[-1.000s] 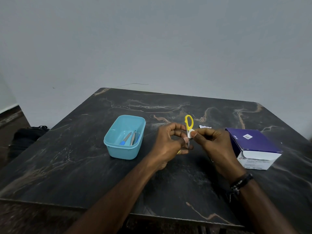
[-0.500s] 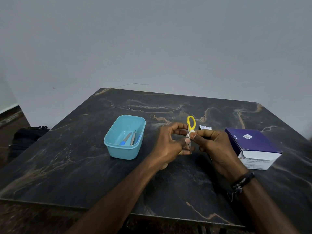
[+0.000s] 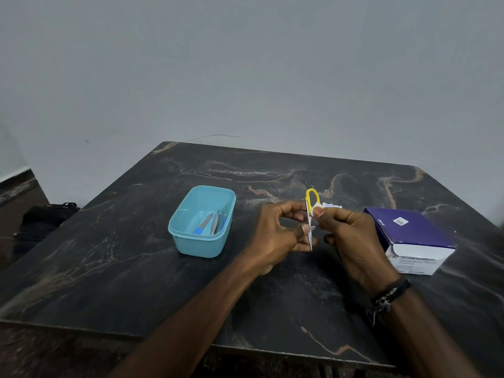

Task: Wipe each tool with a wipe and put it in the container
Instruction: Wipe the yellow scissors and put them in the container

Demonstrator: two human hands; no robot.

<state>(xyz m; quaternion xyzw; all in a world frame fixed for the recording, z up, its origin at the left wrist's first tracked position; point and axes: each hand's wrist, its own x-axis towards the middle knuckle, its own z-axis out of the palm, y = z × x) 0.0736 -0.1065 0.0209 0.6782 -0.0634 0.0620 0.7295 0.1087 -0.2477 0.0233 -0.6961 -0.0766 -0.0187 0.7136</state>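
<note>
While the left hand (image 3: pixel 275 230) pinches the small yellow-handled scissors (image 3: pixel 310 216) upright at frame centre, blades pointing down, the right hand (image 3: pixel 346 236) pinches a white wipe (image 3: pixel 317 206) against them, right of the teal container (image 3: pixel 203 221)

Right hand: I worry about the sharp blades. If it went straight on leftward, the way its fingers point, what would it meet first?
Probably the scissors that its wipe presses on, then the left hand holding them; depth is unclear.

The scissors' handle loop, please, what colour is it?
Yellow, clearest in the head view: scissors.
</note>
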